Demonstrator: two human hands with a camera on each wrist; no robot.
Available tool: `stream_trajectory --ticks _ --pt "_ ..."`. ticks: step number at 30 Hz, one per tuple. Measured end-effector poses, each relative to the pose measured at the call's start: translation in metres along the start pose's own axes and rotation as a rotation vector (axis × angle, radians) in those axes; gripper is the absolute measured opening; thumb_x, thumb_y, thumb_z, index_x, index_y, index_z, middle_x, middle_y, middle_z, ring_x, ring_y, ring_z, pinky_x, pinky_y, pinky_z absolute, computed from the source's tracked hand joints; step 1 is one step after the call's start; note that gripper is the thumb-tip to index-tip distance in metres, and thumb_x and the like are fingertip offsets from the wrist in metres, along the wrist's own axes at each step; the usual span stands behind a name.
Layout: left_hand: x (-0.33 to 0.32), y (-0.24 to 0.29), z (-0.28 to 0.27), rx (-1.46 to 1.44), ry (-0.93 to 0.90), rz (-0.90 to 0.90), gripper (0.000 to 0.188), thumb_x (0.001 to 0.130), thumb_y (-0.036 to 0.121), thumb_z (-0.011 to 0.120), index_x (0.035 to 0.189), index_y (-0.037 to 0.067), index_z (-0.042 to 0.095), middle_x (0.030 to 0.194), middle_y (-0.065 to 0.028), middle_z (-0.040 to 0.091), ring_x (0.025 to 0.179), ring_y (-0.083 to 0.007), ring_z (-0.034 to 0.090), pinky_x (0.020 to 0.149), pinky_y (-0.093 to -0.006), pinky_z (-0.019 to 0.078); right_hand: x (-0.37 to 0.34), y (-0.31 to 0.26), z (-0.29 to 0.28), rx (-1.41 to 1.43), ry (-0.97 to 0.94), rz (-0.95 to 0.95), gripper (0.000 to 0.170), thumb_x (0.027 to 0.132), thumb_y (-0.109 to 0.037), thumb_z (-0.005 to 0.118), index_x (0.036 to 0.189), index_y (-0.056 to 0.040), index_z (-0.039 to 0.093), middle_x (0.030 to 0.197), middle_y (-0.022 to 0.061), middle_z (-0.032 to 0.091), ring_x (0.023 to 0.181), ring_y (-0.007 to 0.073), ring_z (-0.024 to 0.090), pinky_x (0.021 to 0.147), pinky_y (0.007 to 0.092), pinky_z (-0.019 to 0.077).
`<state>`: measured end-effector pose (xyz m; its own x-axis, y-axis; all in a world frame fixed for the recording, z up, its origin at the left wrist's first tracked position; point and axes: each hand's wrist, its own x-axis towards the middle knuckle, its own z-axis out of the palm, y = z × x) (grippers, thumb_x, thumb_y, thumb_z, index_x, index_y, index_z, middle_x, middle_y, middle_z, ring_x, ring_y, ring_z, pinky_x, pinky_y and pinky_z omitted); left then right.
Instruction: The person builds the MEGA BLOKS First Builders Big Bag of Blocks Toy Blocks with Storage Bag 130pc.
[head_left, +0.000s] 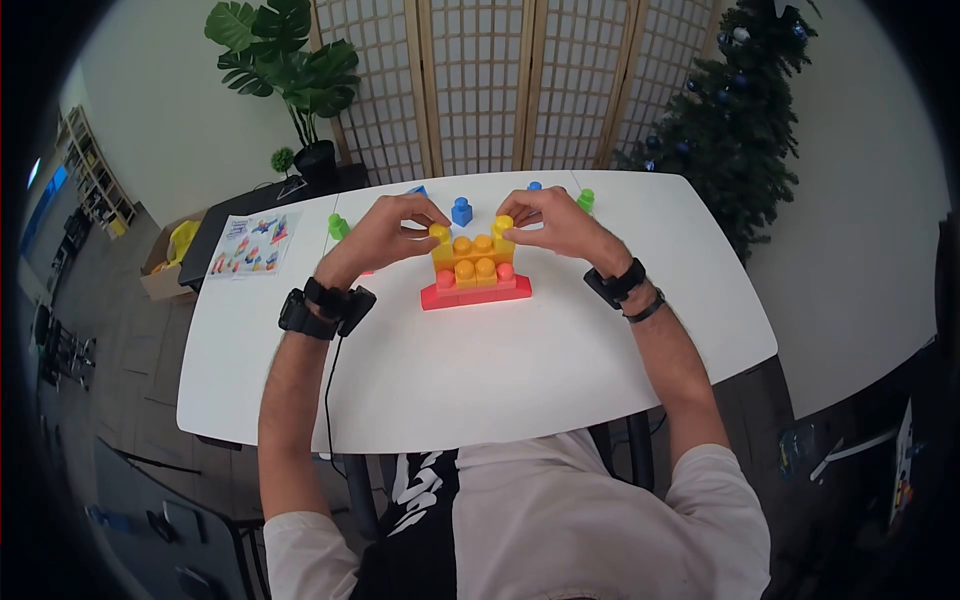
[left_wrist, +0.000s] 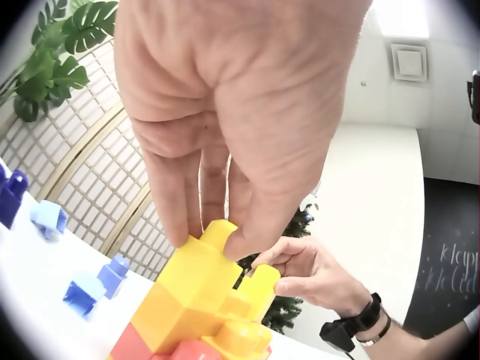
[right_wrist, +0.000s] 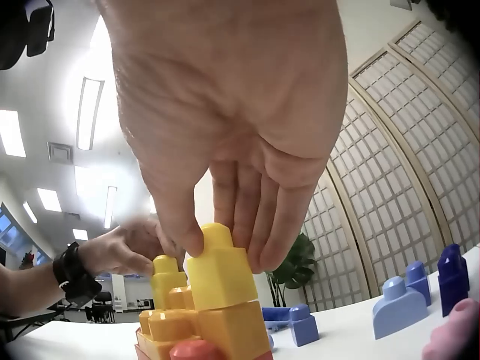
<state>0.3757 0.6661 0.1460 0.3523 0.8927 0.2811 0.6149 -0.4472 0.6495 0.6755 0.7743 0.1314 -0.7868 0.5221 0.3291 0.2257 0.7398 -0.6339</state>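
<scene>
A stack of toy building blocks stands on the table, with a long red base (head_left: 476, 294) and orange blocks (head_left: 474, 268) above it. At its top left corner, my left hand (head_left: 383, 237) pinches a yellow block (left_wrist: 193, 271) between thumb and fingers. The thumb and fingers of my right hand (head_left: 562, 226) grip a matching yellow block (right_wrist: 222, 279) at the top right corner. Both yellow blocks sit on the orange ones, studs up, in the wrist views. A red stud (right_wrist: 196, 350) shows low on the stack's face.
Behind the stack, the white table (head_left: 480, 370) holds several blue blocks, one (head_left: 461, 212) close by. Green blocks stand to the left (head_left: 338, 227) and right (head_left: 586, 201). A printed picture sheet (head_left: 250, 246) lies at the left edge. A pink block (right_wrist: 453, 334) appears in the right wrist view.
</scene>
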Motion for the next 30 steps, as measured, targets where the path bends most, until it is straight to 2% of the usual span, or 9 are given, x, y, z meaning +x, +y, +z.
stream_trajectory --ticks 3,5,12,20,22,24,26,28,30 --pt "0.001 -0.005 0.001 0.012 0.001 0.037 0.027 0.088 -0.001 0.076 0.115 0.000 0.074 0.116 -0.0118 0.075 0.110 -0.0238 0.076 0.101 -0.0363 0.0620 -0.001 0.001 -0.001 0.010 -0.008 -0.007 0.023 0.094 -0.009 0.080 0.114 -0.0007 0.071 0.102 0.0107 0.079 0.099 0.0205 0.078 0.098 0.0357 0.0627" --pt "0.001 -0.006 0.001 0.025 0.004 0.024 0.024 0.089 -0.002 0.077 0.113 0.001 0.075 0.114 -0.0076 0.075 0.110 -0.0192 0.075 0.096 -0.0323 0.0617 -0.001 0.000 -0.002 0.010 -0.013 -0.002 0.023 0.094 -0.009 0.080 0.114 -0.0005 0.070 0.102 0.0107 0.079 0.099 0.0207 0.078 0.098 0.0355 0.0629" --pt "-0.001 -0.002 0.001 0.006 0.017 0.019 0.023 0.088 -0.001 0.078 0.111 0.003 0.076 0.112 -0.0067 0.075 0.108 -0.0181 0.074 0.091 -0.0305 0.0596 -0.002 -0.001 -0.002 0.006 -0.014 0.004 0.026 0.093 -0.011 0.082 0.113 -0.0001 0.070 0.100 0.0114 0.078 0.097 0.0209 0.078 0.094 0.0330 0.0635" --pt "-0.001 0.005 0.007 0.046 0.033 0.018 0.036 0.088 0.005 0.080 0.122 0.004 0.070 0.117 -0.0077 0.073 0.109 -0.0219 0.073 0.104 -0.0408 0.0624 -0.004 0.019 0.016 -0.053 0.028 -0.057 0.037 0.088 -0.018 0.088 0.113 0.0013 0.070 0.105 0.0154 0.077 0.098 0.0243 0.077 0.095 0.0345 0.0632" --pt "-0.001 -0.002 0.009 0.052 -0.026 -0.019 0.039 0.088 0.006 0.082 0.124 0.004 0.069 0.119 -0.0082 0.074 0.111 -0.0224 0.074 0.104 -0.0405 0.0626 -0.002 0.031 0.022 0.027 -0.098 0.026 0.049 0.087 -0.021 0.090 0.126 -0.0011 0.068 0.116 0.0132 0.074 0.105 0.0234 0.075 0.102 0.0364 0.0619" --pt "0.002 -0.021 0.014 0.064 -0.144 -0.070 0.050 0.086 0.009 0.085 0.133 0.005 0.066 0.124 -0.0102 0.074 0.115 -0.0241 0.073 0.104 -0.0407 0.0625 -0.002 0.038 0.028 0.085 -0.087 0.037 0.050 0.086 -0.023 0.091 0.125 -0.0005 0.068 0.111 0.0143 0.075 0.104 0.0236 0.075 0.099 0.0360 0.0622" --pt "0.001 -0.027 0.014 0.051 -0.140 -0.065 0.054 0.085 0.010 0.085 0.135 0.005 0.066 0.124 -0.0101 0.075 0.115 -0.0245 0.073 0.104 -0.0411 0.0624 -0.006 0.030 0.025 0.145 -0.068 0.060 0.050 0.086 -0.024 0.091 0.123 0.0001 0.068 0.107 0.0154 0.076 0.103 0.0239 0.075 0.096 0.0356 0.0624" --pt "0.000 -0.027 0.017 0.035 -0.139 -0.059 0.057 0.085 0.010 0.086 0.138 0.006 0.065 0.124 -0.0101 0.075 0.116 -0.0249 0.073 0.104 -0.0415 0.0623 -0.012 0.013 0.017 0.114 0.017 0.058 0.046 0.092 -0.025 0.086 0.127 -0.0017 0.069 0.106 0.0132 0.077 0.100 0.0220 0.075 0.092 0.0346 0.0630" --pt "-0.002 -0.022 0.015 0.086 -0.101 -0.040 0.062 0.086 0.017 0.088 0.142 0.007 0.062 0.121 -0.0114 0.076 0.116 -0.0263 0.073 0.104 -0.0425 0.0621 -0.006 0.027 0.005 0.170 0.070 0.107 0.042 0.096 -0.026 0.082 0.127 -0.0022 0.070 0.107 0.0121 0.077 0.100 0.0209 0.075 0.090 0.0345 0.0629"
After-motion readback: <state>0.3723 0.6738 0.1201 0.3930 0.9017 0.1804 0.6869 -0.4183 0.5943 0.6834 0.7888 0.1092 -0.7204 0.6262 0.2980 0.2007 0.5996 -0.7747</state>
